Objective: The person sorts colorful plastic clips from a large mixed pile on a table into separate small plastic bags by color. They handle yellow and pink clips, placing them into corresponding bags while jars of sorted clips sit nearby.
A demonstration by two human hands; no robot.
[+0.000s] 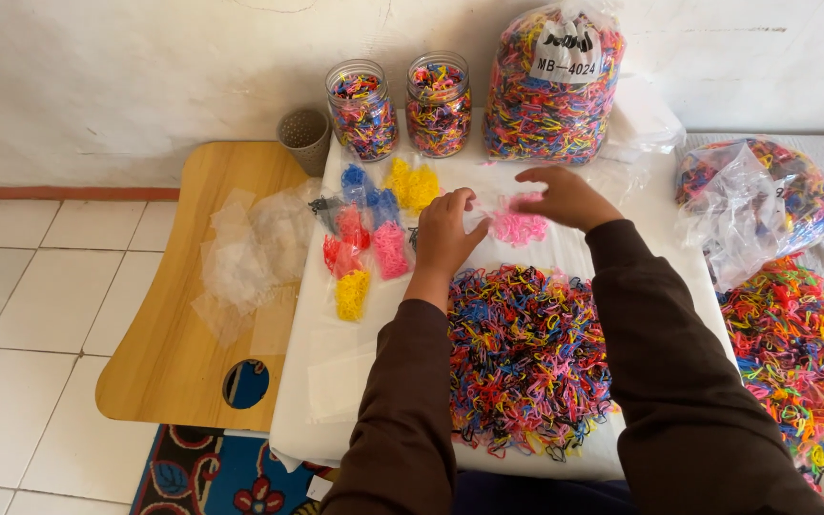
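**Hands at the pink band cluster, centre of frame**

We record both hands just above centre frame, over a white-covered table [317,381]. Our left hand [448,232] rests with fingers curled loosely; we cannot tell whether it pinches anything. Our right hand [565,195] hovers with fingers spread and open, just above and right of a small cluster of pink elastic bands [517,227]. The two hands are near each other but not touching; the pink cluster lies between them, at their fingertips.

Below the hands, lower centre: a large mixed pile of small elastic bands [526,358] in pink, yellow, blue, red and black, spread flat between our forearms.

Left of the left hand: small clear bags of sorted bands [374,238], each one colour. Blue and yellow are uppermost, red and pink in the middle, yellow lowest.

Upper centre, against the wall: two clear jars [362,110] filled with mixed bands, standing upright side by side. Just right of them is a big clear sack of mixed bands [550,91]. Left of the jars is a small grey ribbed cup [305,138].

Left of frame: a wooden tray table [183,334] bearing a heap of empty clear bags [245,257].

Right edge: an opened plastic bag of mixed bands [765,205], and below it another loose pile of bands [798,353].
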